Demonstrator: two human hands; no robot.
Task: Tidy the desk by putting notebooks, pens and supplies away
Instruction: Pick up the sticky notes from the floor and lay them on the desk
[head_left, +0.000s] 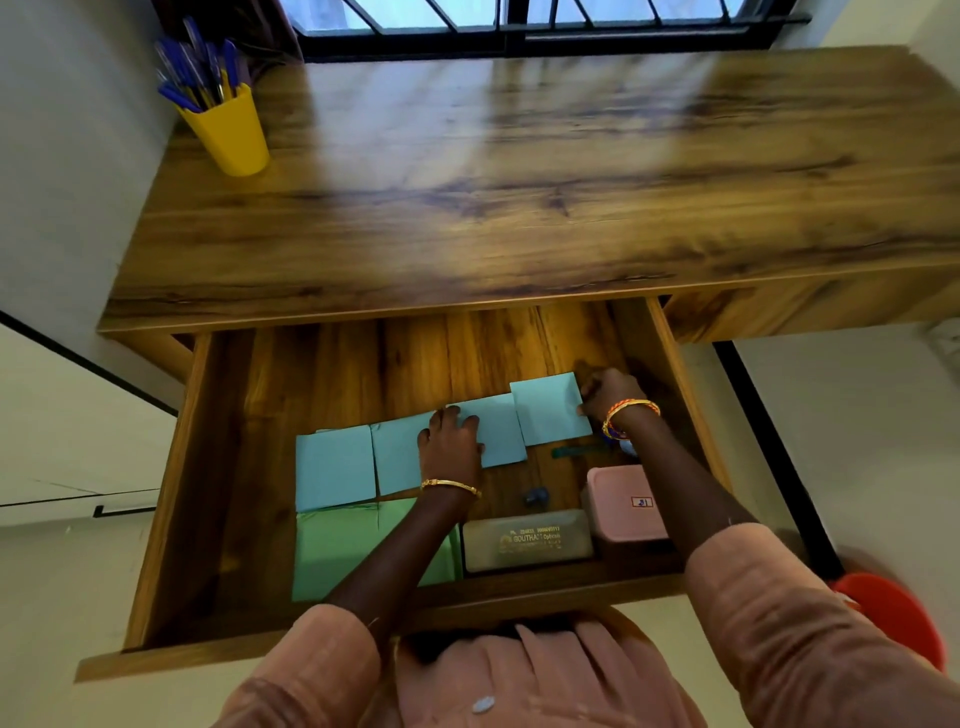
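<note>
Item: light-blue notebooks, four seen, laid in a stepped row across the floor of the open drawer (171, 467), running from the left-middle toward the right wall.
- Rightmost notebook (548, 410): held at its right edge by the right hand (610, 392), fingers curled at the cover's edge.
- Third notebook (498, 428): pressed flat under the left hand (449, 444), fingers spread and straight across it and its neighbour (397, 457).
- Leftmost notebook (332, 467): untouched, lying above the green covers.

Handling, as judged: thin, light, soft-covered; likely to slide on the smooth wood and to bend if lifted by one corner. Best taken at an edge with a flat palm steadying, or pushed flush.

Drawer contents, front edge: green notebooks (337, 551) at front left; a grey-beige case (527, 540) at front centre; a pink box (631, 501) at front right. Small dark object (537, 496) and a green ruler-like strip (576, 451) are noted mid-drawer; identity uncertain.

Desk top (519, 182): a yellow cup (228, 132) at the far-left corner, filled with blue pens (195, 70).
</note>
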